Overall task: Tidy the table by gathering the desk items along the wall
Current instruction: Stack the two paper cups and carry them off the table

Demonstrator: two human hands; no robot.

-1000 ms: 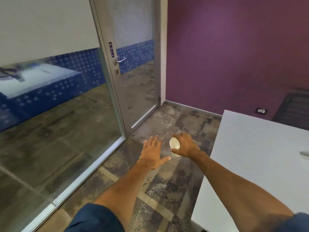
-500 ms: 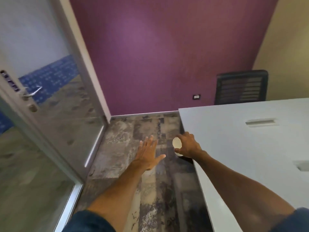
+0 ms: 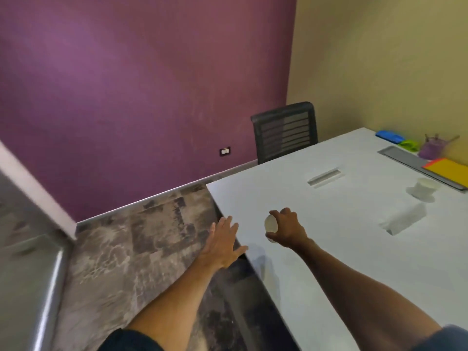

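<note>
My right hand (image 3: 287,230) is closed around a small white paper cup (image 3: 270,224), held on its side over the near left part of the white table (image 3: 316,224). My left hand (image 3: 222,243) is flat and spread, holding nothing, over the table's left edge. Another white paper cup (image 3: 423,190) stands farther right on the table. Along the yellow wall lie a blue item (image 3: 388,136), a green item (image 3: 409,145), a purple pen holder (image 3: 430,147) with pens, and yellow and orange folders (image 3: 449,171).
A black mesh chair (image 3: 286,130) stands at the table's far end by the purple wall (image 3: 126,84). Cable slots (image 3: 324,177) are cut into the tabletop. Patterned carpet (image 3: 131,249) lies to the left, with a glass door frame (image 3: 38,274) at the far left.
The view has swung right, away from the glass door and onto the table. Both hands moved right; the cup in my right hand is now over the tabletop instead of the floor.
</note>
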